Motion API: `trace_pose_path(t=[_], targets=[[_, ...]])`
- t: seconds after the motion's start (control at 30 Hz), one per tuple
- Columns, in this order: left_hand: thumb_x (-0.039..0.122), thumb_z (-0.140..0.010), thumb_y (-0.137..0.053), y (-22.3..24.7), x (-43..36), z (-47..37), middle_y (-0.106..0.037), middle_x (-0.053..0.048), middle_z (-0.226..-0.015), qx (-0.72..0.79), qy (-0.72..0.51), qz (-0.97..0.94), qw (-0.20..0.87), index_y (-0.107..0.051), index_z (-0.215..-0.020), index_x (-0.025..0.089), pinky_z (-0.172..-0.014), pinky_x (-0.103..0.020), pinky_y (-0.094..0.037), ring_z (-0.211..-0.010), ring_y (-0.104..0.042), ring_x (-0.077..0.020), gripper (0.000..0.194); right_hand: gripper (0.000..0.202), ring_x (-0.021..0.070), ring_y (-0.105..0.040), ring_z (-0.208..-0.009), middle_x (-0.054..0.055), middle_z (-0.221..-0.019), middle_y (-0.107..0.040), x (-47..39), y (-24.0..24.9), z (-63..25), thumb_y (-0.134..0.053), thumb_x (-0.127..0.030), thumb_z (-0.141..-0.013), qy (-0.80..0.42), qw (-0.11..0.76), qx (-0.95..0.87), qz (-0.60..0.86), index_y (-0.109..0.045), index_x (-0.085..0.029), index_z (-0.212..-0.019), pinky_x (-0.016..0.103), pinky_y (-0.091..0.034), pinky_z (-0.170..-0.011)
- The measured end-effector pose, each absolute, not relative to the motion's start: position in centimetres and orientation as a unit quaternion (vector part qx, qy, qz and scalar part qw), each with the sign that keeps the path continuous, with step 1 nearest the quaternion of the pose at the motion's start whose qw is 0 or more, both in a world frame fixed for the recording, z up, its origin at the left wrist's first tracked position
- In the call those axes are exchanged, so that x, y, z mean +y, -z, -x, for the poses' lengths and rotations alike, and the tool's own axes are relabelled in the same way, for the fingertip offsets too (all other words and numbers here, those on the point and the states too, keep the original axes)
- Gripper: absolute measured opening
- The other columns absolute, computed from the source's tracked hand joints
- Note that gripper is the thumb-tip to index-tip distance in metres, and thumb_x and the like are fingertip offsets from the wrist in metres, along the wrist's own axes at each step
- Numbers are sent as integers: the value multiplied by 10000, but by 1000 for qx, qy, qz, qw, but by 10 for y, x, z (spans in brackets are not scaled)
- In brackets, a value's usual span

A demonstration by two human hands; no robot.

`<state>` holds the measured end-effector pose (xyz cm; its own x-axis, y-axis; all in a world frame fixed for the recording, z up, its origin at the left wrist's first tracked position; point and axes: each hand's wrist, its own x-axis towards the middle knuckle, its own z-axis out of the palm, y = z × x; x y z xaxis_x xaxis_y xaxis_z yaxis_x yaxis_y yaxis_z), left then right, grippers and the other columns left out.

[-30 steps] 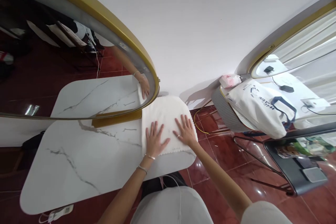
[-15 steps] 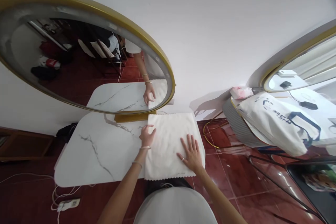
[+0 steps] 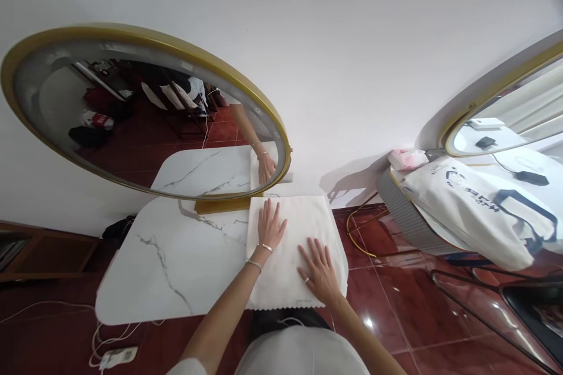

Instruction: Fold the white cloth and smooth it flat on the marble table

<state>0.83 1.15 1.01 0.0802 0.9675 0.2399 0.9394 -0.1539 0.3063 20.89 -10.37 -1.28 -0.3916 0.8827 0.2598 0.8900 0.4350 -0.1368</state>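
A white cloth [image 3: 285, 272] with zigzag-cut edges lies flat over the right part of the marble-patterned table [image 3: 141, 269]. My left hand [image 3: 270, 227] rests palm down on the cloth's upper left area, fingers stretched out. Lower and to the right, my right hand [image 3: 320, 272] also lies flat on the cloth with its fingers spread. Neither hand grips anything. Small faint marks show along the cloth's lower edge, too small to read.
A gold-rimmed oval mirror [image 3: 176, 129] stands at the table's back, on a gold base [image 3: 229, 204]. To the right, a second table carries a white tote bag [image 3: 470, 211] and a tissue pack [image 3: 407, 159]. A power strip [image 3: 118, 357] with cables lies on the floor at left.
My left hand has moved from the cloth's left edge inward onto the cloth, its curled fingers now flattened. My right hand stays nearly in place. The view has tilted slightly.
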Motion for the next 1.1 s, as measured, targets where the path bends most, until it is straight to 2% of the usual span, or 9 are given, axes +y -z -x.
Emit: trace_pose_path(t=[0.1,0.3,0.57,0.63,0.77,0.83,0.93,1.1], targets=[[434,-920,-454,5,13,-6,-190,-162,-1591,694,-180,-697,26,-363,-1465,169,-1164,-557,-205,-1472,-163,-322,612,723,354,-125,-1466,105,-1611,-106,-109,9,-206,-459,-511,-939,-12,134,-834,535,-142,-275,-1544,564,-177,-1141],[461,-921,-446,5,8,36,-175,-142,-1600,703,-198,-683,3,-329,-1484,184,-1168,-538,-199,-1480,-139,-304,638,838,427,-63,-1454,100,-1617,-32,-113,-2,-178,-533,-612,-860,-80,108,-859,494,-118,-343,-1537,652,-95,-1112],[487,-923,-422,2,-10,146,-140,-175,-1601,742,-180,-645,-9,-298,-1494,151,-1154,-585,-204,-1479,-106,-340,674,817,433,0,-1454,107,-1611,38,-110,-9,-85,-444,-638,-898,-184,110,-873,438,-34,-343,-1540,695,-25,-1094],[418,-938,-402,3,-7,153,-121,-175,-1604,731,-194,-654,-11,-301,-1491,141,-1153,-599,-199,-1482,-77,-342,627,812,433,-15,-1454,106,-1609,51,-110,-12,-71,-414,-656,-902,-195,113,-870,439,-26,-338,-1540,691,-25,-1097],[167,-946,-260,3,11,106,-311,-133,-1556,630,-194,-751,44,-377,-1458,168,-1179,-498,-237,-1473,-191,-234,525,783,405,-41,-1462,75,-1615,22,-113,-7,-70,-398,-658,-905,-176,112,-855,474,-36,-363,-1535,665,-2,-1111],[201,-950,-302,2,20,66,-339,-125,-1544,607,-176,-773,61,-416,-1438,198,-1176,-534,-220,-1469,-204,-255,501,779,400,-36,-1464,70,-1617,0,-117,-1,-79,-406,-654,-902,-157,110,-845,500,-51,-370,-1533,656,12,-1113],[326,-937,-425,1,29,21,-237,-127,-1583,615,-159,-770,53,-431,-1431,252,-1145,-646,-153,-1476,-120,-342,499,781,403,-21,-1463,77,-1618,-16,-120,5,-96,-410,-659,-896,-137,107,-836,520,-72,-363,-1535,650,12,-1113],[374,-947,-411,0,22,23,-216,-107,-1592,610,-155,-775,52,-364,-1467,240,-1172,-578,-143,-1484,-121,-289,539,862,442,-10,-1451,109,-1614,-4,-122,4,-99,-429,-711,-854,-140,96,-850,499,-64,-337,-1539,689,38,-1087]])
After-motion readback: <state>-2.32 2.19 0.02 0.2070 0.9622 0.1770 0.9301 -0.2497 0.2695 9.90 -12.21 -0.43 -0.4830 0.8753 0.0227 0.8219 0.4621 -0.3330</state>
